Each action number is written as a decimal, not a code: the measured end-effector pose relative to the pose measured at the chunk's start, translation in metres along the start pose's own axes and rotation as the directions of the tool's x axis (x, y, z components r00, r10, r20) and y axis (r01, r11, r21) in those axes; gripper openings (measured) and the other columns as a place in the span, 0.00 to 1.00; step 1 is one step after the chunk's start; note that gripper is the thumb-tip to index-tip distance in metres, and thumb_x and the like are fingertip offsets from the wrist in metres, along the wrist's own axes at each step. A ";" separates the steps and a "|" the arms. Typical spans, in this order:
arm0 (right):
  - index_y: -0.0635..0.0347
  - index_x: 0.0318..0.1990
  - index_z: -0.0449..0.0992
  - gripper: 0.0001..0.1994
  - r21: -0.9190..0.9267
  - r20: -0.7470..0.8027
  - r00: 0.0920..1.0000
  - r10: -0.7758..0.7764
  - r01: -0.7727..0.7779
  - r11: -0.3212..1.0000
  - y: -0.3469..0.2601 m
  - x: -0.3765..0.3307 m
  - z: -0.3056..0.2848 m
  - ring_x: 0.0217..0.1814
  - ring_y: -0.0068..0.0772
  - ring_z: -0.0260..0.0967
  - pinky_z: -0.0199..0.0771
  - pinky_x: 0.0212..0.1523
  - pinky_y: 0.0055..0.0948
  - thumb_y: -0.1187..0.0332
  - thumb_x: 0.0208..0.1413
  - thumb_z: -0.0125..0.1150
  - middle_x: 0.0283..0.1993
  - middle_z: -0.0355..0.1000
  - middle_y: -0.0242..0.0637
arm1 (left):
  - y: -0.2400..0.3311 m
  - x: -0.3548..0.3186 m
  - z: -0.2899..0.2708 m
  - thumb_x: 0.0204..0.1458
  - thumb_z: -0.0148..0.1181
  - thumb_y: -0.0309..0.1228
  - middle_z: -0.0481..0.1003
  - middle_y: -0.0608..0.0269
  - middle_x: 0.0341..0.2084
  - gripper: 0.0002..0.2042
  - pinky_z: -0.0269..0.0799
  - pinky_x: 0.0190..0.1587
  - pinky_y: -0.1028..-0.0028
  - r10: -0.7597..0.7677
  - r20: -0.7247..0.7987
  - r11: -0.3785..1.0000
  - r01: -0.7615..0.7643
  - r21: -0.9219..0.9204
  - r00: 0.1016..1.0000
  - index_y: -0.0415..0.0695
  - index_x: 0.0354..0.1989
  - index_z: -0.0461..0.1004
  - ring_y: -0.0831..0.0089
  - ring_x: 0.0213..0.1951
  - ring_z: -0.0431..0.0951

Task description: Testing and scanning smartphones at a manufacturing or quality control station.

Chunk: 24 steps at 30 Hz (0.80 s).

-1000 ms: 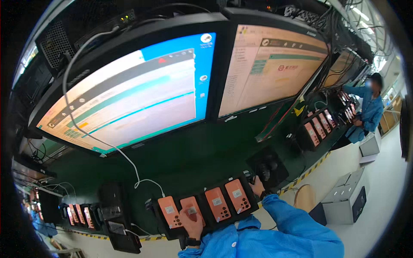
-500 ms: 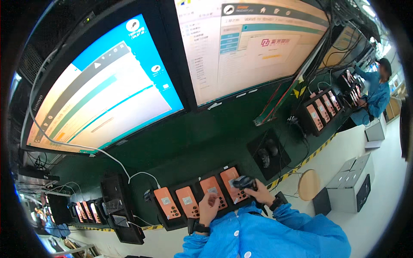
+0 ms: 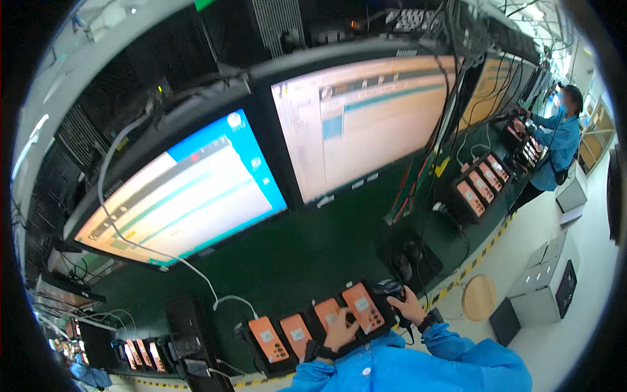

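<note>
A row of orange handheld devices sits in a black holder at the front edge of the green bench. My left hand rests on the third device from the left, fingers pressed on its face. My right hand grips a black handheld scanner just right of the rightmost orange device. Both sleeves are blue, with dark bands at the wrists.
Two large monitors stand behind the bench, with a white cable running down. More orange devices sit further right, where another person in blue works. A round stool and grey boxes stand on the floor.
The view has tilted and shifted, so the monitors sit lower right. My right hand still holds the scanner by the rightmost device. My left hand stays on the device row.
</note>
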State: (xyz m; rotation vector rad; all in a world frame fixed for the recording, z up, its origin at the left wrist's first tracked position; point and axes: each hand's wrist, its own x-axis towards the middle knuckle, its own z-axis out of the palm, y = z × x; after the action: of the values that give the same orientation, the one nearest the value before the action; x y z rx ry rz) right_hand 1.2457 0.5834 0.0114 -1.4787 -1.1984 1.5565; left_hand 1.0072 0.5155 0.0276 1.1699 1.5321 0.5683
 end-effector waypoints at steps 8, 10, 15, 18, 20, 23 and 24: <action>0.66 0.44 0.68 0.27 -0.394 -0.184 0.977 -0.109 0.028 0.919 0.069 0.079 0.014 0.46 0.47 0.70 0.68 0.48 0.38 0.58 0.40 0.72 0.42 0.73 0.49 | -0.026 0.034 0.053 0.46 0.65 0.34 0.72 0.52 0.41 0.28 0.72 0.35 0.72 -0.033 0.071 0.801 0.069 -0.594 0.997 0.38 0.53 0.60 0.68 0.37 0.76; 0.67 0.41 0.70 0.26 -0.468 -0.185 0.977 -0.110 0.011 0.884 0.082 0.087 0.021 0.43 0.51 0.70 0.68 0.44 0.41 0.56 0.41 0.71 0.39 0.73 0.50 | -0.036 0.047 0.065 0.45 0.67 0.32 0.71 0.53 0.40 0.29 0.71 0.28 0.74 0.027 0.045 0.684 0.015 -0.729 0.999 0.39 0.53 0.59 0.70 0.35 0.76; 0.67 0.30 0.71 0.20 -0.450 -0.338 0.905 -0.260 0.088 0.889 0.053 0.090 0.033 0.33 0.47 0.67 0.63 0.33 0.40 0.54 0.49 0.62 0.28 0.69 0.47 | -0.026 0.062 0.074 0.41 0.68 0.34 0.73 0.56 0.33 0.29 0.73 0.34 0.69 -0.088 -0.520 0.949 -0.087 -0.302 0.850 0.38 0.49 0.61 0.67 0.33 0.76; 0.62 0.28 0.68 0.15 0.428 -0.126 0.990 -0.057 0.106 0.898 -0.005 0.062 0.044 0.31 0.23 0.62 0.63 0.34 0.24 0.64 0.63 0.42 0.27 0.68 0.29 | -0.018 0.065 0.061 0.40 0.67 0.33 0.74 0.54 0.33 0.27 0.72 0.42 0.68 -0.032 -0.462 0.990 -0.035 -0.136 0.886 0.38 0.48 0.63 0.63 0.39 0.76; 0.63 0.31 0.69 0.14 0.291 0.014 0.994 -0.111 0.103 0.951 -0.039 0.050 0.042 0.32 0.21 0.63 0.64 0.35 0.23 0.64 0.63 0.43 0.29 0.68 0.29 | -0.056 0.089 0.064 0.42 0.63 0.26 0.75 0.51 0.39 0.24 0.71 0.45 0.68 0.119 -0.381 0.959 -0.206 -0.197 0.917 0.36 0.49 0.64 0.62 0.45 0.76; 0.65 0.37 0.72 0.09 -0.055 0.231 0.915 -0.331 0.352 0.934 -0.057 0.048 0.034 0.38 0.19 0.66 0.66 0.40 0.20 0.68 0.62 0.48 0.34 0.70 0.29 | -0.023 0.065 0.046 0.46 0.55 0.19 0.76 0.55 0.39 0.17 0.71 0.45 0.73 0.167 -0.394 0.879 -0.318 -0.356 0.904 0.36 0.47 0.67 0.69 0.44 0.76; 0.66 0.39 0.73 0.08 -0.080 0.252 0.898 -0.361 0.391 0.917 -0.068 0.043 0.035 0.40 0.20 0.67 0.68 0.41 0.21 0.70 0.60 0.51 0.36 0.71 0.30 | -0.019 0.058 0.039 0.48 0.55 0.20 0.76 0.57 0.37 0.15 0.71 0.44 0.74 0.197 -0.366 0.859 -0.340 -0.383 0.910 0.36 0.46 0.67 0.71 0.42 0.76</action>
State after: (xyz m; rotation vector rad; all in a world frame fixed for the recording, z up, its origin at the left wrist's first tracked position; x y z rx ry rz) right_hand 1.1973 0.6413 0.0563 -1.0716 -1.6401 1.4282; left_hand 1.0392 0.5507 -0.0260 0.9724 1.3976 1.2794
